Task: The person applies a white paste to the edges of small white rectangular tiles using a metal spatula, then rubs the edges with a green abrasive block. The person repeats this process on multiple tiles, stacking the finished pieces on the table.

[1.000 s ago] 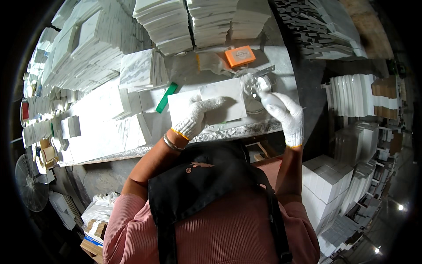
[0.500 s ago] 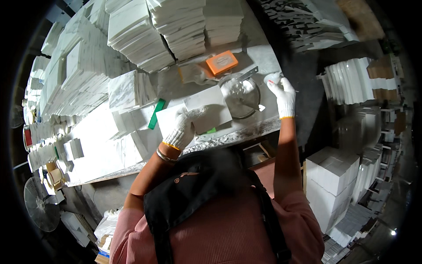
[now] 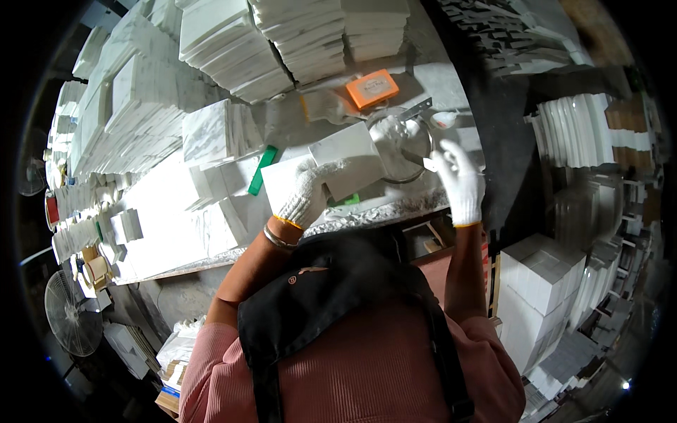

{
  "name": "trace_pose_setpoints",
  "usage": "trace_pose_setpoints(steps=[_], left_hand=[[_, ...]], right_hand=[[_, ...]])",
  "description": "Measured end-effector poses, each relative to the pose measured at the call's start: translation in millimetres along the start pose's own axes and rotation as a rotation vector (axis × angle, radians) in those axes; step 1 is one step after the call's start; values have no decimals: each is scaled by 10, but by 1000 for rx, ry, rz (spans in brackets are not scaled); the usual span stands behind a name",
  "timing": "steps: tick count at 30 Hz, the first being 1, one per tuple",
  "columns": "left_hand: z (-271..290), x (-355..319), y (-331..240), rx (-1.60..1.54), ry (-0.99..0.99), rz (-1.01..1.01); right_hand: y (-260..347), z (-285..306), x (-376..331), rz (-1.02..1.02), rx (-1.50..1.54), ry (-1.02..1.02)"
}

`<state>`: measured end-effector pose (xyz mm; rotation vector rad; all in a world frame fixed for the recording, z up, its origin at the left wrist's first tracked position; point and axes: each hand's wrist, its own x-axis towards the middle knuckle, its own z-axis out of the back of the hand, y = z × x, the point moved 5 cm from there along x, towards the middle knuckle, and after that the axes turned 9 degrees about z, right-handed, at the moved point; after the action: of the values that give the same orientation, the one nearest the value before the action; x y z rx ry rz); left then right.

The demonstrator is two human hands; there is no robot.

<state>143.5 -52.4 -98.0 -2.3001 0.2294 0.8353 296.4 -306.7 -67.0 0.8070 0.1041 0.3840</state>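
My left hand (image 3: 302,194), in a white knit glove with a yellow cuff, holds a pale marble tile (image 3: 281,180); its fingers reach over toward an adjoining white tile (image 3: 349,161). Part of the left thumb is hidden. My right hand (image 3: 462,187), gloved alike, is over the table's right side with fingers apart, close to the pale end of a spatula (image 3: 427,164). That spatula rests across a round bowl (image 3: 407,181) of white paste (image 3: 391,134). Beyond my right fingers lies a small white cup-like piece (image 3: 444,120).
An orange box (image 3: 372,89) sits behind the bowl, beside a spare glove (image 3: 328,106). A green strip (image 3: 263,170) lies left of the tiles. Tall stacks of marble tiles (image 3: 226,46) line the table's back and left. White boxes (image 3: 539,282) stand at right.
My right hand has let go of the small white cup-like piece and come back toward the spatula's end. The left hand keeps its hold on the tile. The whole view has shifted slightly.
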Motion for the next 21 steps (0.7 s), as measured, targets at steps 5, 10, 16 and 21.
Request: trace_pose_setpoints(steps=[5,10,16,21], left_hand=[[-83,14,-40,89,-39,-41],[-142,-1,-128,228,-63,-114],[-166,-18,-180,382,-78,-150],[-156,-2,-188,420,-92,-176]], right_hand=[[69,-207,-150,161,-261,82],[-6,-117,-56,195,25,-72],[48,-114,142,70,165,6],[11,-323,225,102,202,25]])
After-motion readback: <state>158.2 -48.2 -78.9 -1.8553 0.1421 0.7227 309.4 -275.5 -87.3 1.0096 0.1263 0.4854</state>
